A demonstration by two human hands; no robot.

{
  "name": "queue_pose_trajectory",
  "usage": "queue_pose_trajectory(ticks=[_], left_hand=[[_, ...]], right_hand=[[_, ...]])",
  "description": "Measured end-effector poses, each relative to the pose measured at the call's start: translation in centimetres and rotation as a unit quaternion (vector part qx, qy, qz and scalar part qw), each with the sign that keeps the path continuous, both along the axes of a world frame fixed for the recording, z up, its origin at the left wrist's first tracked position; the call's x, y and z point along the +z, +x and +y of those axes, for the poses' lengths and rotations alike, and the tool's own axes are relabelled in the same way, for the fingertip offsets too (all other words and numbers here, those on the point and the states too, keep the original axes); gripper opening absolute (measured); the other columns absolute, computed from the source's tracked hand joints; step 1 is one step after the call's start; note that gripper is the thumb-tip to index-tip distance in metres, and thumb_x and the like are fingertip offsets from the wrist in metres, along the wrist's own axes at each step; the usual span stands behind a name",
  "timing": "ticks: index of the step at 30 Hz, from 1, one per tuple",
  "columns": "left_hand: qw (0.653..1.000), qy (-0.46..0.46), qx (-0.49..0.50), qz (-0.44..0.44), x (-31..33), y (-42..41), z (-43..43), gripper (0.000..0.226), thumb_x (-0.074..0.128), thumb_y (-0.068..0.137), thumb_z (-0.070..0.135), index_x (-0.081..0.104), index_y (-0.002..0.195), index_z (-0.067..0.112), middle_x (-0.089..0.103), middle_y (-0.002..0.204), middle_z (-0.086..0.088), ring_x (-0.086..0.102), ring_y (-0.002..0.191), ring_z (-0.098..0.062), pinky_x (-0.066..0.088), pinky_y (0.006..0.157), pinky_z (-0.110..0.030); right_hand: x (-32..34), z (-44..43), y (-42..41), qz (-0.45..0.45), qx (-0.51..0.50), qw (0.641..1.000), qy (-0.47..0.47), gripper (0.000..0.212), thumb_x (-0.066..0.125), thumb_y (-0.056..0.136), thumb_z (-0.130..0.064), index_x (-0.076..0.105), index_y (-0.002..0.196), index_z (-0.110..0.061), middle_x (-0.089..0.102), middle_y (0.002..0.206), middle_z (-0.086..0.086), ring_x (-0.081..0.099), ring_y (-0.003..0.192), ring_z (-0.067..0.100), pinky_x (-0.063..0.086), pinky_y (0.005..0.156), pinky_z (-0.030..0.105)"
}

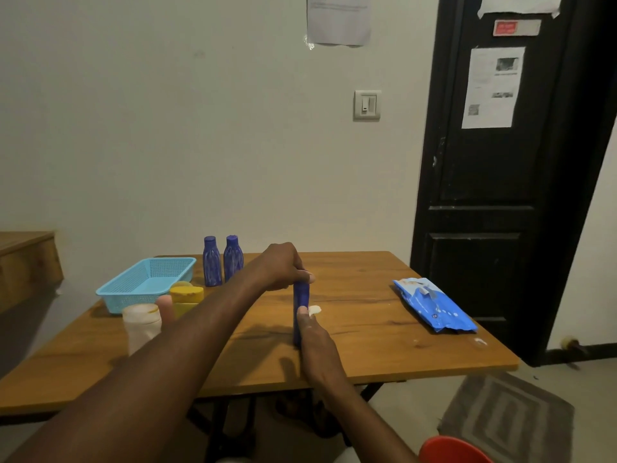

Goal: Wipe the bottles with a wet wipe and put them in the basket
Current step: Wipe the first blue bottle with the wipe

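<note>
A dark blue bottle [301,295] stands upright mid-table. My left hand [283,267] grips its top. My right hand [315,342] presses a white wet wipe [315,310] against the bottle's lower side; only a small piece of the wipe shows past my thumb. Two more blue bottles [212,262] [233,257] stand at the back, just right of the empty light-blue basket [147,284]. In front of the basket are a yellow bottle [187,299], a pink bottle [166,307] and a white bottle [142,327], partly hidden by my left forearm.
A blue wet-wipe pack [434,304] lies at the table's right side. The wooden table [384,345] stands against the wall, a black door [494,178] to its right. A grey mat [507,412] and a red seat [450,451] are on the floor side.
</note>
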State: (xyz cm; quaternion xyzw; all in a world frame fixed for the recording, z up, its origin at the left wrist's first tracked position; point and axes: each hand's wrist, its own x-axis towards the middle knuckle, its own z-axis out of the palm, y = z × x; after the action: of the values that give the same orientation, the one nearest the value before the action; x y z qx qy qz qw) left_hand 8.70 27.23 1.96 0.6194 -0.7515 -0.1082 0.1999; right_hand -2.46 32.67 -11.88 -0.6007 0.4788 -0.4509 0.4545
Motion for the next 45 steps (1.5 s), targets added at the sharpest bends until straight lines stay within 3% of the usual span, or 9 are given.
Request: queue_pose_trajectory(ticks=[9, 14, 19, 23, 30, 33, 38, 41, 45], left_hand=[[1.000, 0.011, -0.007, -0.012, 0.4, -0.2, 0.2, 0.030, 0.070, 0.096, 0.032, 0.078, 0.107, 0.005, 0.076, 0.101, -0.007, 0.064, 0.079, -0.015, 0.049, 0.069, -0.028], [1.000, 0.002, -0.013, -0.008, 0.4, -0.2, 0.3, 0.029, 0.070, 0.096, 0.030, 0.079, 0.104, 0.004, 0.067, 0.082, 0.000, 0.059, 0.071, -0.011, 0.044, 0.065, -0.026], [1.000, -0.004, -0.021, -0.021, 0.3, -0.1, 0.5, 0.027, 0.067, 0.098, 0.024, 0.076, 0.113, 0.004, 0.075, 0.107, -0.007, 0.063, 0.083, -0.014, 0.047, 0.072, -0.027], [0.999, 0.011, -0.039, -0.036, 0.7, 0.2, 0.4, 0.025, 0.068, 0.096, 0.018, 0.075, 0.115, 0.003, 0.074, 0.117, -0.009, 0.067, 0.098, -0.022, 0.057, 0.090, -0.040], [0.998, 0.008, -0.045, -0.040, 0.8, -0.1, 0.5, 0.026, 0.066, 0.098, 0.015, 0.074, 0.120, 0.004, 0.071, 0.127, -0.009, 0.066, 0.101, -0.020, 0.055, 0.094, -0.038], [0.998, 0.012, -0.046, -0.029, 0.8, 0.2, 0.5, 0.025, 0.066, 0.098, 0.015, 0.074, 0.119, 0.005, 0.072, 0.125, -0.008, 0.067, 0.100, -0.020, 0.055, 0.093, -0.039], [0.999, -0.013, -0.038, 0.000, 0.2, 0.3, 0.8, 0.025, 0.071, 0.095, 0.025, 0.077, 0.113, 0.008, 0.076, 0.109, -0.005, 0.069, 0.090, -0.019, 0.057, 0.086, -0.037], [0.999, -0.019, -0.032, 0.013, 0.2, 0.2, 1.1, 0.026, 0.072, 0.094, 0.027, 0.078, 0.111, 0.008, 0.077, 0.103, -0.005, 0.069, 0.087, -0.019, 0.057, 0.080, -0.035], [1.000, -0.015, -0.024, 0.009, 0.2, 0.0, 1.3, 0.026, 0.073, 0.093, 0.027, 0.078, 0.110, 0.007, 0.077, 0.100, -0.007, 0.071, 0.091, -0.025, 0.059, 0.083, -0.039]], right_hand=[[0.6, -0.3, 0.9, -0.115, -0.025, 0.993, -0.007, 0.088, 0.022, 0.081, -0.093, 0.054, 0.137, -0.034, 0.063, 0.127, 0.000, 0.058, 0.117, 0.016, 0.047, 0.104, 0.043], [2.1, -3.1, -0.6, -0.018, -0.013, 0.999, 0.046, 0.102, 0.010, 0.084, -0.084, 0.070, 0.112, -0.006, 0.073, 0.108, 0.017, 0.068, 0.103, 0.032, 0.051, 0.089, 0.036], [0.9, -1.7, -1.5, 0.026, -0.012, 1.000, -0.005, 0.078, 0.015, 0.102, -0.064, 0.069, 0.099, -0.009, 0.069, 0.089, 0.005, 0.063, 0.084, 0.018, 0.048, 0.081, 0.033], [-1.0, -0.3, -1.6, -0.050, -0.001, 0.997, -0.055, 0.066, 0.026, 0.098, -0.068, 0.067, 0.108, -0.018, 0.070, 0.103, 0.000, 0.065, 0.096, 0.017, 0.050, 0.077, 0.023], [0.1, -0.8, 0.9, -0.094, 0.010, 0.988, -0.120, 0.077, 0.028, 0.093, -0.078, 0.021, 0.160, -0.040, 0.034, 0.160, -0.017, 0.033, 0.146, 0.003, 0.032, 0.120, 0.036], [1.2, -2.3, 0.1, -0.092, 0.009, 0.994, -0.056, 0.078, 0.027, 0.090, -0.083, 0.048, 0.143, -0.030, 0.063, 0.130, 0.001, 0.060, 0.119, 0.019, 0.051, 0.101, 0.041], [0.3, -1.0, -1.8, 0.061, -0.007, 0.997, -0.056, 0.036, 0.040, 0.107, -0.042, 0.064, 0.100, -0.017, 0.066, 0.086, -0.001, 0.061, 0.078, 0.011, 0.046, 0.071, 0.027], [-1.3, 0.3, -1.2, 0.120, -0.036, 0.989, -0.083, 0.022, 0.053, 0.103, -0.028, 0.062, 0.121, -0.019, 0.067, 0.091, -0.009, 0.063, 0.082, 0.000, 0.047, 0.070, 0.016], [-1.9, 2.5, 1.0, 0.125, -0.050, 0.988, -0.072, 0.067, 0.054, 0.100, -0.026, 0.023, 0.159, -0.023, 0.063, 0.131, -0.005, 0.063, 0.106, 0.003, 0.054, 0.083, 0.021]])
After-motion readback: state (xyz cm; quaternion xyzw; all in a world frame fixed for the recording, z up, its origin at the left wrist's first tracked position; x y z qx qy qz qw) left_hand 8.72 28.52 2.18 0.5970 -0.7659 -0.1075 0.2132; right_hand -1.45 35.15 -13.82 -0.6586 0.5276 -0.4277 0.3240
